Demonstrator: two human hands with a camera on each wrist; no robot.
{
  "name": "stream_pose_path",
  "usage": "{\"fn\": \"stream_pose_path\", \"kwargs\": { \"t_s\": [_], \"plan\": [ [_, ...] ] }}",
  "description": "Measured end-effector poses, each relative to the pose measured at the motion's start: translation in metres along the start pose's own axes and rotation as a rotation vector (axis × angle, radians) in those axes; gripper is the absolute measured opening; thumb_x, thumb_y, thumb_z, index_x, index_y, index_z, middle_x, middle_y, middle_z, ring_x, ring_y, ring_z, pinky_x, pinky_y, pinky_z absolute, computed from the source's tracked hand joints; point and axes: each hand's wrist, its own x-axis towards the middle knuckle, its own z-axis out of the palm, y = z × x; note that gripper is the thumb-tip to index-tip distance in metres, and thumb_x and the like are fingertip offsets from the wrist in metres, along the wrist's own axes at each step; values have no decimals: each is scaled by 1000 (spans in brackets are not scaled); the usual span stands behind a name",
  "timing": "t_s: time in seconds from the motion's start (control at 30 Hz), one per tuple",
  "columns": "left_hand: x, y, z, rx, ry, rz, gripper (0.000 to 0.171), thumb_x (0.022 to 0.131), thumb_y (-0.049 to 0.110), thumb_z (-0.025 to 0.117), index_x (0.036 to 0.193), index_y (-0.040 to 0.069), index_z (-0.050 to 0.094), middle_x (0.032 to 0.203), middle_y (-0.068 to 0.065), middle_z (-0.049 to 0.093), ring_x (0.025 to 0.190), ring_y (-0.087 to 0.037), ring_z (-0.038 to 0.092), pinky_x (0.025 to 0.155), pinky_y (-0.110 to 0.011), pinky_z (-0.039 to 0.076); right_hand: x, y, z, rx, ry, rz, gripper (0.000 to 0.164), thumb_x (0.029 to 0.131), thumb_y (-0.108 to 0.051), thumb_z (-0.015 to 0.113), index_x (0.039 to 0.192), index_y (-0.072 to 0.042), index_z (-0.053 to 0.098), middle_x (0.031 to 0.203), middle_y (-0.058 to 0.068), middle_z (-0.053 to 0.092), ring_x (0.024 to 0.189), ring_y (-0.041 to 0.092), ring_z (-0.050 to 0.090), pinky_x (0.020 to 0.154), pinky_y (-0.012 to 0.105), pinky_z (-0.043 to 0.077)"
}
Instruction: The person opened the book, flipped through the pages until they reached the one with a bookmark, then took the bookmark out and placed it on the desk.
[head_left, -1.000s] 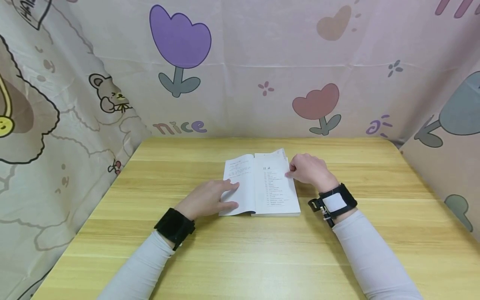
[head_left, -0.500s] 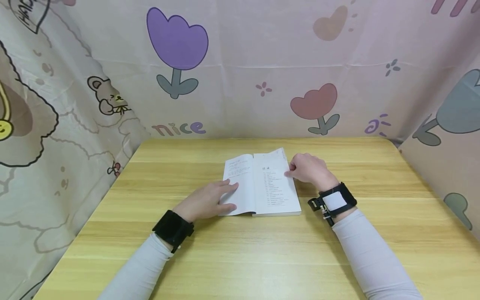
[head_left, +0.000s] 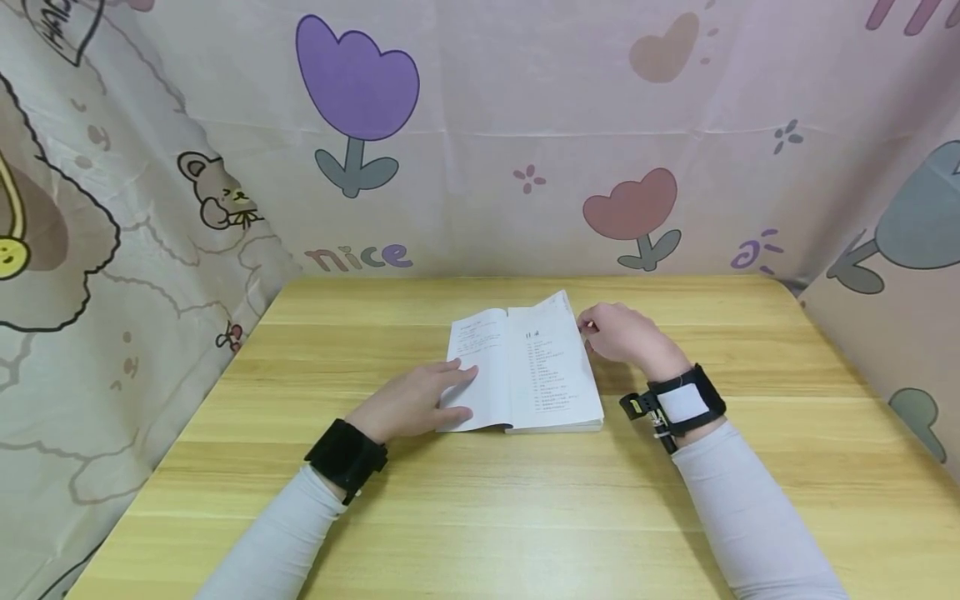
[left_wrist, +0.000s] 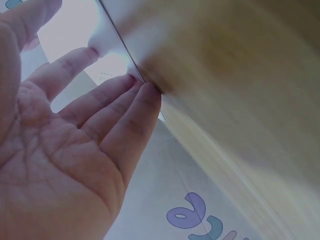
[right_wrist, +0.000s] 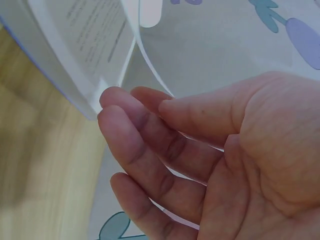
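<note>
Probably the weakest point is the right page (head_left: 551, 367) of the open book (head_left: 513, 400): its far corner stands raised at 1 o'clock, and the right hand (head_left: 622, 333), at 2 o'clock, appears to pinch the page's edge between thumb and index finger, so a tug outward rather than across could crease or tear it. A loose pinch might let the page spring flat, and since the thickness held is hard to tell, 2 sheets could come up together. The left hand (head_left: 408, 400), at 8 o'clock, has its fingers spread over the left page (head_left: 476, 342); if it bore down too lightly, the book might skid towards 3 o'clock, and if it stayed put, those fingers could block a page arriving there. The black strap (head_left: 686, 400) on the right wrist has a part jutting out near the book's 4 o'clock corner, which might brush the paper. As for room, the book sits well inside the edges of the table (head_left: 480, 517), with bare wood wide at 6, 9 and 3 o'clock; towards 12 the strip is narrower, ending at the patterned cloth (head_left: 465, 208).
</note>
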Motion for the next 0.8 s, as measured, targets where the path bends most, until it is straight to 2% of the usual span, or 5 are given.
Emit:
{"fn": "stream_pose_path", "kwargs": {
  "t_s": [0.1, 0.2, 0.47, 0.57, 0.8],
  "plan": [
    [0, 0, 0, -2, -8, -7, 68, 88, 50, 63, 147, 20, 45, 145, -10, 43, 131, -22, 40, 103, -38, 36, -2, -2, -2, 19, -1, 1, 19, 96, -9, 53, 107, -7, 68, 82, 6, 67, 69, 19, 55, 59, 32, 40],
    [0, 0, -1, -5, -7, -3, 68, 89, 49, 63, 147, 20, 45, 145, -10, 43, 131, -23, 40, 103, -39, 36, -3, -4, -3, 41, -9, 0, 21, 94, -10, 56, 112, -5, 66, 84, 8, 68, 66, 18, 55, 55, 30, 39],
    [0, 0, -1, -10, -18, -8, 68, 89, 49, 63, 148, 20, 44, 146, -10, 42, 132, -22, 38, 104, -39, 35, -6, -8, -6, 103, -20, -59, 22, 94, -8, 49, 110, -4, 65, 82, 6, 68, 68, 18, 60, 53, 28, 41],
    [1, 0, -1, -10, -21, -9, 69, 89, 49, 63, 148, 19, 44, 146, -10, 42, 133, -21, 38, 105, -38, 34, -7, -10, -7, 117, -21, -70, 24, 94, -9, 50, 113, -4, 64, 83, 7, 68, 72, 20, 63, 55, 29, 43],
    [0, 0, -2, -23, -12, -23, 68, 88, 50, 63, 145, 14, 48, 145, -8, 44, 133, -20, 38, 107, -36, 31, -7, -21, -6, 79, 1, -111, 21, 92, -13, 58, 110, -6, 66, 81, 4, 63, 66, 16, 56, 56, 28, 44]
  ]
}}
